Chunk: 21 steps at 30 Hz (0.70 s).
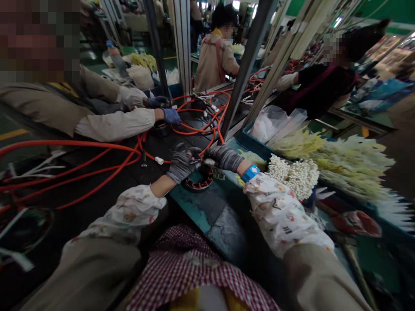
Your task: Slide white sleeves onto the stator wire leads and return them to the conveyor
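My left hand (pixel 182 164), in a grey striped glove, has its fingers closed above a ring-shaped coil part (pixel 198 187) with a dark rim and copper-orange windings. Facing it from the right is my right hand (pixel 225 158), gloved alike, its fingertips pinched together. The fingertips of both hands nearly meet over the far edge of the ring. Small wire ends seem to lie between them, but the fingers hide what each holds. An orange cable (pixel 213 140) runs from the loops beyond down to my hands.
Orange cable loops (pixel 97 172) with white connectors cover the dark belt on the left. A co-worker's blue-gloved hand (pixel 171 115) works across from me. To the right stand a bundle of white tubes (pixel 293 175) and yellowish sleeves (pixel 353 162) in bins. A metal post (pixel 248 65) rises ahead.
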### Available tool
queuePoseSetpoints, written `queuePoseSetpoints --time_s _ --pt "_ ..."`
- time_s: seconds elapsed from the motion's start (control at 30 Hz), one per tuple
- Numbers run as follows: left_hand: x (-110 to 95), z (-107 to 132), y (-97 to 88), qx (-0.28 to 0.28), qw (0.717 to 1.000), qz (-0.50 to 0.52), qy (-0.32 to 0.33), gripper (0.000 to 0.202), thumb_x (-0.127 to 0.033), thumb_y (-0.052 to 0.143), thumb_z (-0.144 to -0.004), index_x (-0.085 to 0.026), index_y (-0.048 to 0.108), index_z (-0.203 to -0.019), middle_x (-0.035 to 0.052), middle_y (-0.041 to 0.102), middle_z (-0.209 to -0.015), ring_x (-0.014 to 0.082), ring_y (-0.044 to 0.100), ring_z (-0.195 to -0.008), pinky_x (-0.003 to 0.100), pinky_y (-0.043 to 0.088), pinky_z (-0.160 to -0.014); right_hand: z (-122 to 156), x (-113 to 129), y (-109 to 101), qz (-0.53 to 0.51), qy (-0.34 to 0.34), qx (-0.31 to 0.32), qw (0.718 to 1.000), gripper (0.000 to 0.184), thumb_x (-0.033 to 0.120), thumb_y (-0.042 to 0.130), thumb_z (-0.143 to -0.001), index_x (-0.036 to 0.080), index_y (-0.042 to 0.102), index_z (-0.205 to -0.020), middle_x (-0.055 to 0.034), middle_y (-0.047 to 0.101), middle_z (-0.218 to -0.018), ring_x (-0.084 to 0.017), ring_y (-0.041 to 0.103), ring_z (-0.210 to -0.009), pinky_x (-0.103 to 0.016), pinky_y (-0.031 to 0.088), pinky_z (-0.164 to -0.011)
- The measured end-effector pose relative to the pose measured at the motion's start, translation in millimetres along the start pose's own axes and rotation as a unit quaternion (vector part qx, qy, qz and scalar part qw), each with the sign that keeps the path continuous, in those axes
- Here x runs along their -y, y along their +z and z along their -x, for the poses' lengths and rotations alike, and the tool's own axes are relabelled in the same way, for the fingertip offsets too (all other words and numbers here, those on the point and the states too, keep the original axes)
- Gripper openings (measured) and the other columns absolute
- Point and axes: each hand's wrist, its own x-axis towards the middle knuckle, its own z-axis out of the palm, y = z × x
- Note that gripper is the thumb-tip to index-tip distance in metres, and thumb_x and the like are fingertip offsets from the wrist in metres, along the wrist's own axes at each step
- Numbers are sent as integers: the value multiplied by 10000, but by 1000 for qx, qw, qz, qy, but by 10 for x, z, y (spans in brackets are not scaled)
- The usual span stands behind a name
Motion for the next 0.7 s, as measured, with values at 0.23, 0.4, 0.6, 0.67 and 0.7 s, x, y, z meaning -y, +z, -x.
queuePoseSetpoints --time_s 0.23,0.4,0.6,0.67,0.7 --pt "75 -51 49 -24 996 79 -16 481 -261 872 -803 -214 743 -1264 101 830 -1260 345 749 -1236 577 426 -1318 56 184 25 5 34 34 999 410 402 523 -1174 206 703 -1486 -202 752 -1381 -312 738 -1137 -405 524 -909" --pt "167 -119 36 8 985 174 -6 542 -271 930 -751 -205 728 -1249 103 827 -1192 325 758 -1175 551 550 -1199 23 118 73 -57 46 12 997 370 421 557 -1153 171 792 -1292 -163 822 -1165 -265 742 -1013 -365 524 -879" --pt "298 -204 19 100 950 296 2 623 -349 958 -707 -165 697 -1241 86 815 -1036 269 777 -983 454 661 -939 -81 -13 272 -209 63 -11 976 504 597 571 -1110 199 843 -963 3 744 -715 -146 631 -629 -268 525 -652" --pt "314 -237 14 135 934 330 6 630 -365 950 -690 -156 693 -1225 77 804 -986 262 776 -944 439 666 -889 -20 -11 359 -249 62 -43 966 467 577 603 -1090 194 842 -967 -3 759 -746 -154 658 -656 -284 566 -690" --pt "319 -255 14 150 927 344 8 622 -375 945 -683 -153 694 -1208 77 799 -980 260 775 -936 434 667 -873 44 -2 398 -261 64 -69 961 423 542 617 -1082 192 845 -1011 -25 790 -820 -172 697 -725 -308 598 -753"
